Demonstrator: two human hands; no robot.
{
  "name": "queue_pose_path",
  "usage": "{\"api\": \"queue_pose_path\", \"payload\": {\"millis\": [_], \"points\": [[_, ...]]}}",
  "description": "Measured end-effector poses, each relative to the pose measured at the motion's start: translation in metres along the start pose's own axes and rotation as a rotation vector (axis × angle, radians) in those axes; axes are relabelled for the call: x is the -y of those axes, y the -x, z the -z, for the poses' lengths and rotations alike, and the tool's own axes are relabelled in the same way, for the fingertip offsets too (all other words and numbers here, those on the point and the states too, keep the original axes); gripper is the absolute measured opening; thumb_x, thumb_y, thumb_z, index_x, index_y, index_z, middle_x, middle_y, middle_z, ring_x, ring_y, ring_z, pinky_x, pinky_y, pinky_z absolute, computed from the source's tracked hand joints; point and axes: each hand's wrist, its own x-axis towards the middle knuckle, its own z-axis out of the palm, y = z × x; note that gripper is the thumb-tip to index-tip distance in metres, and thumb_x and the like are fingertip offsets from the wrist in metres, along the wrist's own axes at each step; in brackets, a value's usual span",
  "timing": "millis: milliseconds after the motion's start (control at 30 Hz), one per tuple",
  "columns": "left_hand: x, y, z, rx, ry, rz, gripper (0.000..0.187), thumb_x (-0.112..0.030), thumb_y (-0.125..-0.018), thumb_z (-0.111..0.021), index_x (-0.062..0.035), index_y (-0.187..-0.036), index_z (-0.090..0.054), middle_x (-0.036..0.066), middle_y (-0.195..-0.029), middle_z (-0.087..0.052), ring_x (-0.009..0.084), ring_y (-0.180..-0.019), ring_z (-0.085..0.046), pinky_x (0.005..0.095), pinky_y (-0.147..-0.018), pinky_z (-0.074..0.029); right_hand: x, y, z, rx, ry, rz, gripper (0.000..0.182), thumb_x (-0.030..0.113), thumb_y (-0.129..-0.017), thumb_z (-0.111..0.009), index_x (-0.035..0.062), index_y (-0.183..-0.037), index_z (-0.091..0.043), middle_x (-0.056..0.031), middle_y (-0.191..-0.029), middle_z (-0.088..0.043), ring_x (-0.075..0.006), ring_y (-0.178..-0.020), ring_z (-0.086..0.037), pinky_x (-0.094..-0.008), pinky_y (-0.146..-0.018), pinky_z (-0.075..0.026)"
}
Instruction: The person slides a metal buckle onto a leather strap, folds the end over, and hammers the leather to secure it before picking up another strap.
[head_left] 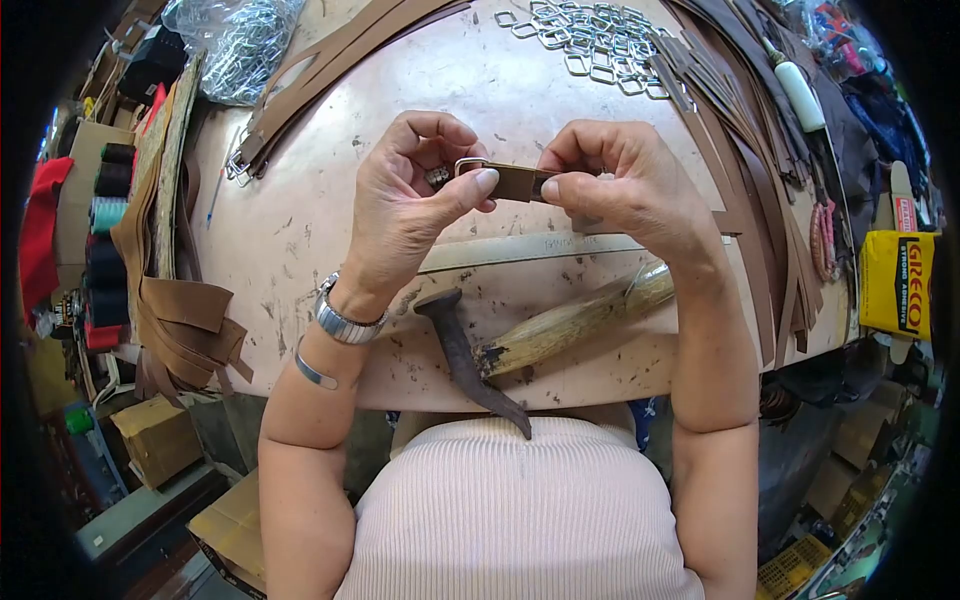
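Over the middle of the table, my left hand point(425, 190) pinches the buckle end of a short brown leather strap point(515, 183) between thumb and fingers. A silver metal buckle point(470, 163) shows at that end, just above the left thumb. My right hand point(615, 185) grips the strap's other end with the thumb in front and the fingers curled behind. The strap is held about level between both hands. Below the hands lie a pale ruler point(530, 250), a dark curved tool point(462, 350) and a thick wooden stick point(575, 318).
Metal buckles point(600, 45) lie at the table's back, with a plastic bag of metal pieces point(235, 50) at back left. Leather strips point(330, 70) rest on the left, more strips point(740, 150) on the right. A yellow adhesive pack point(897, 285) stands far right.
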Motion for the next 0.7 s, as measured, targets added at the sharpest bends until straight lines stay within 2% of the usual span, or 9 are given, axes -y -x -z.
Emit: {"api": "queue_pose_path", "payload": {"millis": [133,433,700], "points": [[0.0003,0.0009,0.0008,0.006,-0.039,0.0,0.026,0.003,-0.076,-0.062,0.0005,-0.099,-0.049,0.007,-0.09,-0.055,0.0113,-0.079,-0.057,0.0232,-0.067,-0.054,-0.001,-0.0004,-0.0007,-0.004,0.018,0.0,0.008,0.007,-0.074,-0.059,0.001,-0.077,-0.061,0.0023,-0.058,-0.052,-0.0022,-0.047,-0.044,-0.0163,-0.04,-0.033],[-0.0007,0.001,-0.0001,0.0,-0.074,0.02,0.025,0.002,-0.075,-0.063,0.0015,-0.097,-0.05,0.008,-0.091,-0.055,0.011,-0.079,-0.057,0.0225,-0.067,-0.054,-0.0037,-0.0019,-0.0022,-0.012,0.028,0.013,0.008,0.009,-0.073,-0.059,0.001,-0.076,-0.061,0.0025,-0.057,-0.051,-0.0025,-0.047,-0.043,-0.0166,-0.04,-0.034],[-0.0007,0.0014,-0.0052,-0.062,-0.142,0.029,0.018,-0.003,-0.077,-0.061,0.0011,-0.092,-0.052,0.006,-0.08,-0.057,0.009,-0.068,-0.057,0.0198,-0.06,-0.05,-0.0054,-0.0049,-0.0085,-0.042,0.126,0.014,0.011,0.012,-0.075,-0.06,0.0009,-0.075,-0.061,0.0022,-0.054,-0.05,-0.0035,-0.047,-0.042,-0.0185,-0.041,-0.032]]}}
